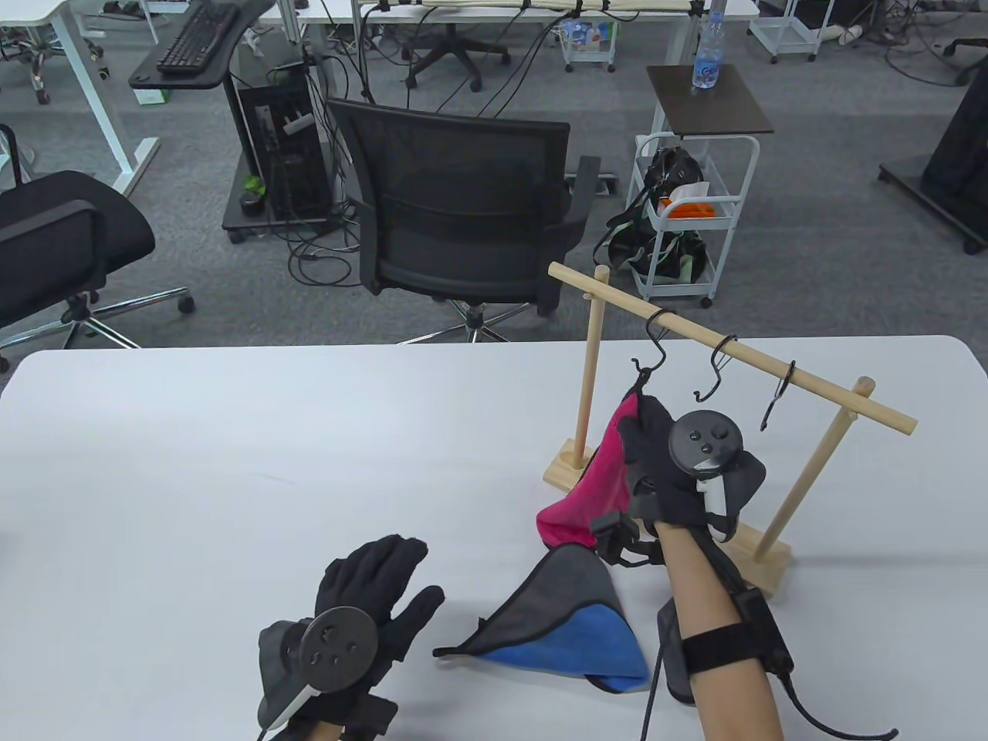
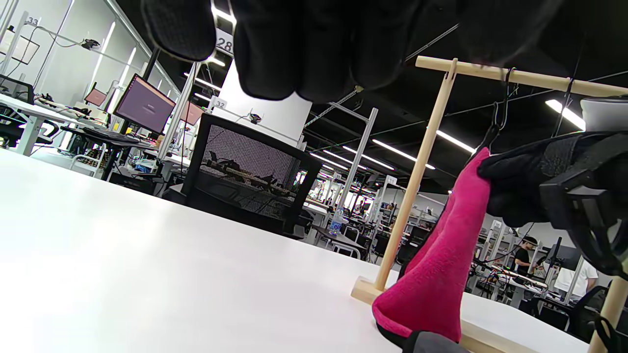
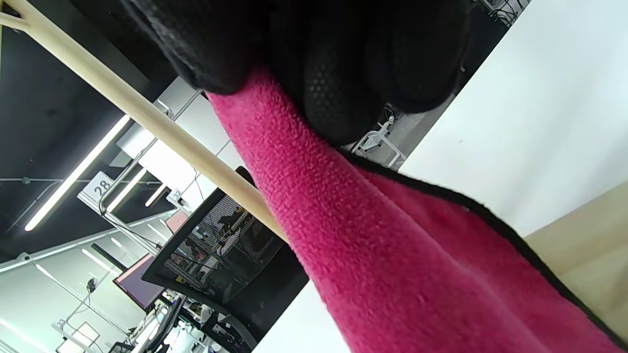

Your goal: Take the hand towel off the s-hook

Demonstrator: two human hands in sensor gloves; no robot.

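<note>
A pink hand towel (image 1: 594, 471) hangs by its corner loop from the leftmost black S-hook (image 1: 654, 343) on a wooden rack (image 1: 729, 347). My right hand (image 1: 656, 455) grips the towel near its top, just below the hook; the grip shows close up in the right wrist view (image 3: 343, 88), with pink cloth (image 3: 392, 255) running down from the fingers. In the left wrist view the towel (image 2: 441, 264) hangs down to the table. My left hand (image 1: 378, 594) rests flat and empty on the table at the lower left, fingers spread.
A grey and blue towel (image 1: 571, 617) lies on the white table (image 1: 231, 463) between my hands. Two more empty S-hooks (image 1: 714, 367) hang on the rail to the right. The rack's base (image 1: 764, 559) stands behind my right arm. A black chair (image 1: 455, 208) stands beyond the table's far edge.
</note>
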